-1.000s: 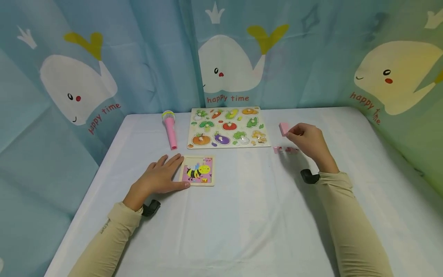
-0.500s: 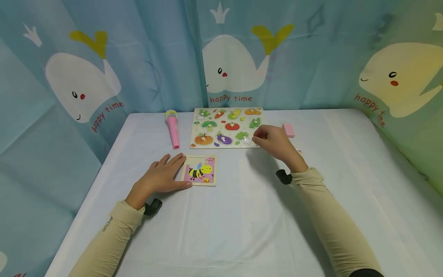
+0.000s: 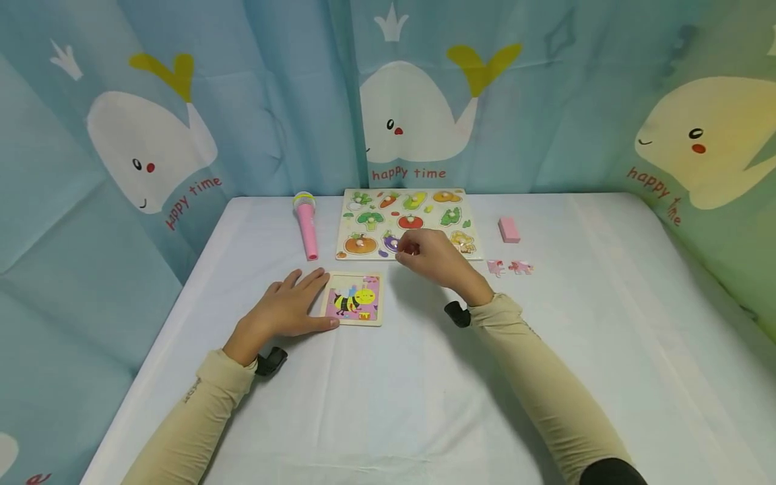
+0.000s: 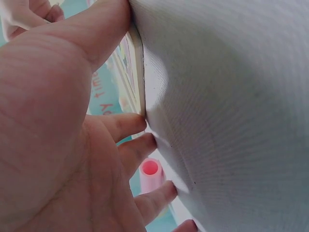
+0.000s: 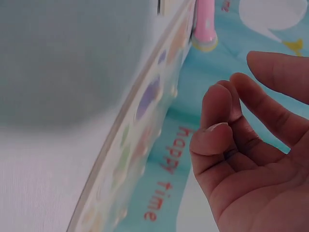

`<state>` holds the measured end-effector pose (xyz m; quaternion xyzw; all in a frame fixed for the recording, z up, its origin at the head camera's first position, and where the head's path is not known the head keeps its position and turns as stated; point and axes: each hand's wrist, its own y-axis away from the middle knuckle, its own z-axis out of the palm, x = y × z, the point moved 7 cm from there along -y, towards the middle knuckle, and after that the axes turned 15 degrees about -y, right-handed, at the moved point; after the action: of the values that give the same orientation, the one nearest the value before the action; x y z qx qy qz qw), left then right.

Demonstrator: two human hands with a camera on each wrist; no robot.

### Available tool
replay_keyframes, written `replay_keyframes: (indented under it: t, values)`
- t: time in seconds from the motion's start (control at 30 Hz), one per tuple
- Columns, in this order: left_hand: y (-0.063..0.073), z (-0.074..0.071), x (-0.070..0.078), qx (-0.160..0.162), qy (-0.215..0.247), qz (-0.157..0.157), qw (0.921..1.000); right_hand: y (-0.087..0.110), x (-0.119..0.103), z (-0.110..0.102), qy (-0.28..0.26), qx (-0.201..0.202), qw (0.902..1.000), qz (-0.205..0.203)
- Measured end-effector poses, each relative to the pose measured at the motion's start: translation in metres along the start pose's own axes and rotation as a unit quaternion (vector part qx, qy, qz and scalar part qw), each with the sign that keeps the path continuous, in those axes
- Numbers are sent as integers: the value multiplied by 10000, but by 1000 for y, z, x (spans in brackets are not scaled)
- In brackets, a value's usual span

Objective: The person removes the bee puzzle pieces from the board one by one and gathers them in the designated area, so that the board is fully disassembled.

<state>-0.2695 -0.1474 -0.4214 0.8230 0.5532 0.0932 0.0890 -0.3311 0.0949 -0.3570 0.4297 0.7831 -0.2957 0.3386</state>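
Note:
My left hand (image 3: pixel 287 308) lies spread with straight fingers at the left edge of a small framed bee puzzle (image 3: pixel 354 299). Its thumb touches the puzzle's near side and the index fingertip its far left corner, as the left wrist view shows. Above the front edge of a vegetable knob-puzzle board (image 3: pixel 376 207) hovers my right hand (image 3: pixel 433 259), with fingers curled and thumb close to the index finger. In the right wrist view no object shows between the right fingers (image 5: pixel 217 104); whether something small is hidden there I cannot tell.
Two small pink puzzle pieces (image 3: pixel 520 267) lie right of the board. Behind them sits a pink block (image 3: pixel 509 230). A pink toy microphone (image 3: pixel 306 228) lies left of the board. A whale-print curtain (image 3: pixel 291 101) hangs along the table's back and sides.
My right hand has moved left from beside the pink block, past the board's right side, to its front edge. The left hand stays at the bee puzzle. The head view has shifted slightly.

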Motion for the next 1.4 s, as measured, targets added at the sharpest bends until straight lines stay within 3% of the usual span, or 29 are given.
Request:
replay_keyframes:
  t: [0.27,0.73,1.1,1.4]
  values:
    - [-2,1,-1,1,-97,-53,9999,-7,-10,33,-27,-410,9986,-327]
    - [-1,1,-1,-45,-148,-47,9999,-15,-9,80,202,-1422,9893,-241]
    - [-1,-1,0,-50,-170,-53,9998,-13,-11,85,507,-1431,9872,-494]
    - [-1,0,0,-42,-143,-4,9999,-10,-6,85,509,-1390,9886,-276]
